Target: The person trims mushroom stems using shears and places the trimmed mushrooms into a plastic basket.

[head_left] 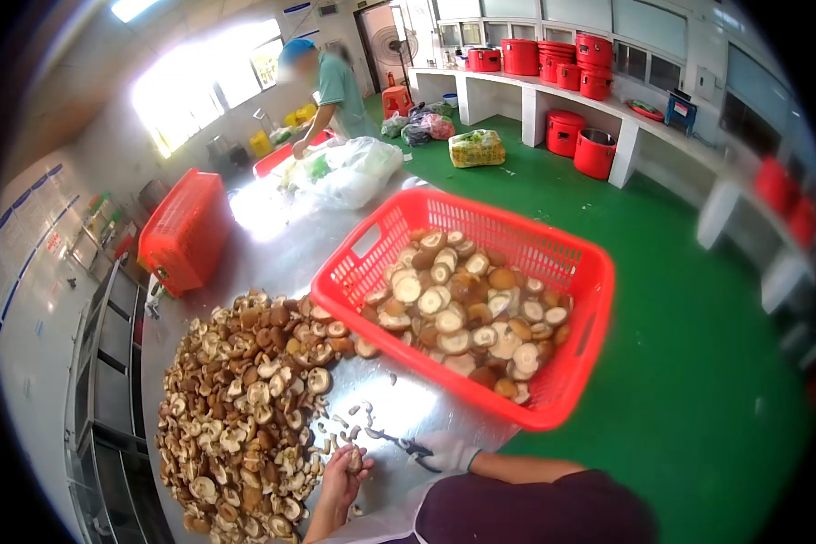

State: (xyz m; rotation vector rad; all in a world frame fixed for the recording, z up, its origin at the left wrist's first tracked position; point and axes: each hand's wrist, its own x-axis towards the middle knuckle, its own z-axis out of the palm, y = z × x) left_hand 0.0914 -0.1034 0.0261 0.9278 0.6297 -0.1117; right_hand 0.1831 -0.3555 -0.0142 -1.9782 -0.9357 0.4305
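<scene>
Purple sleeve point(585, 499), mushroom point(355, 461) in left hand point(339, 477)

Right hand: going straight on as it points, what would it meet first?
The right hand would probably meet loose stems just beyond its scissors, though with depth unclear it might pass above.

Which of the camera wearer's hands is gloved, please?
The right hand, gripping scissors, wears a white glove; the left hand, holding a mushroom, is bare.
</scene>
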